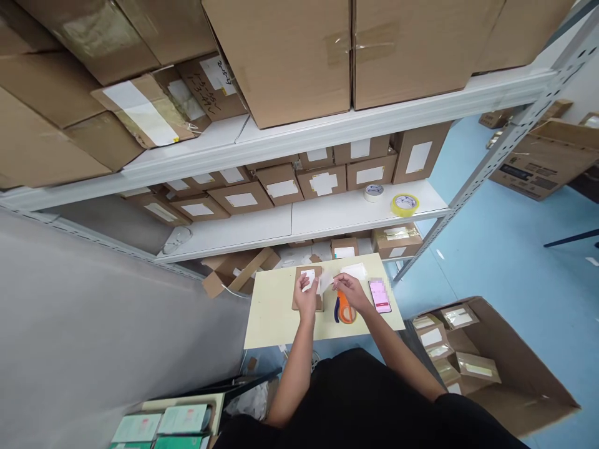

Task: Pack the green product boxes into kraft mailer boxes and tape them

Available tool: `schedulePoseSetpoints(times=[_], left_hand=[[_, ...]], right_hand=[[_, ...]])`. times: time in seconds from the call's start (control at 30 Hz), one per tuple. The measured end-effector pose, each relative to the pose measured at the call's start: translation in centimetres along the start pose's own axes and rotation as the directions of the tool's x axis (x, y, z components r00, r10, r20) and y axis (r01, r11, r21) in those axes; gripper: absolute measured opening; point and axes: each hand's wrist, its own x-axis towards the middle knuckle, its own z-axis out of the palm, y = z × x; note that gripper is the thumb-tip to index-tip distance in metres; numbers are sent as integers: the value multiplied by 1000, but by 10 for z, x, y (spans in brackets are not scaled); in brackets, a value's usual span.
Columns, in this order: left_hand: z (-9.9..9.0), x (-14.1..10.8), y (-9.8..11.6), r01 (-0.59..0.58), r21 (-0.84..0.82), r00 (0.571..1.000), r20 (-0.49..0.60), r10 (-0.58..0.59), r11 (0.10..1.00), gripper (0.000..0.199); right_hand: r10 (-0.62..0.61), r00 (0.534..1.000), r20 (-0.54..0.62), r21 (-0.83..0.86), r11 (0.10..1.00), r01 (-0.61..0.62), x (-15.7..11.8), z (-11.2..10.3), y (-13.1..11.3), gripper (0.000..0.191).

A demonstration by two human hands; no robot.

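Over a small pale yellow table [274, 312], my left hand [306, 299] is closed on a thin whitish slip [324, 283], which looks like a label or its backing. My right hand [352, 290] has its fingertips pinched at the slip's right side; what they grip is too small to make out. Beneath my left hand lies a flat brown cardboard box [319, 304] with a white label on top. An orange tape dispenser [347, 308] with a dark blue part rests below my right hand. Right of it is a phone [380, 298] with a pink screen. White paper [354, 272] lies behind my right hand.
A metal shelf [234, 234] rises behind the table, stacked with labelled boxes [322, 182]. Two tape rolls sit on it, one of them yellow [405, 204]. A large open carton [519, 368] holding small packed boxes stands right. Green-and-white packs [182, 419] lie lower left.
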Motion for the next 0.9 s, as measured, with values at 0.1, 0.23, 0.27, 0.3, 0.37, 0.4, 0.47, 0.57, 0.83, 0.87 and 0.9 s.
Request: schedulePoseSetpoints(times=[0.1, 0.23, 0.27, 0.3, 0.37, 0.4, 0.47, 0.57, 0.83, 0.87, 0.9], left_hand=[[-3, -2, 10, -99, 73, 919, 390, 62, 992, 47], [-6, -5, 18, -75, 57, 870, 491, 38, 996, 44], [-8, -4, 19, -82, 56, 880, 472, 46, 995, 42], [-10, -3, 19, -96, 61, 891, 451, 58, 994, 41], [-16, 2, 17, -119, 73, 920, 382, 82, 990, 42], [-18, 4, 17, -112, 65, 937, 338, 84, 992, 45], [-22, 8, 15, -58, 18, 956, 288, 50, 998, 53], [-23, 13, 14, 38, -39, 929, 368, -21, 999, 70], [-37, 45, 8, 37, -66, 886, 463, -2, 997, 45], [-43, 53, 7, 83, -85, 892, 450, -36, 993, 45], [-49, 63, 6, 134, -113, 900, 430, -73, 985, 46]], right_hand=[[-36, 997, 71, -26, 999, 38, -1, 2, -6, 26], [-53, 988, 146, -38, 998, 59, 1, 7, -9, 27], [-48, 987, 154, -45, 997, 56, 1, 8, -9, 27], [-43, 986, 159, -51, 997, 51, 2, 9, -9, 27], [-30, 987, 160, -53, 998, 39, 5, 11, -7, 28], [-22, 988, 155, -51, 998, 30, 6, 12, -6, 28], [-3, 991, 132, -48, 999, 10, 9, 14, -3, 28], [25, 996, 88, -48, 999, -21, 14, 19, 1, 27], [18, 1000, -7, -70, 997, -18, 21, 42, 7, 24], [18, 998, -53, -70, 997, -21, 20, 42, 9, 24], [13, 994, -112, -66, 998, -20, 20, 40, 11, 23]])
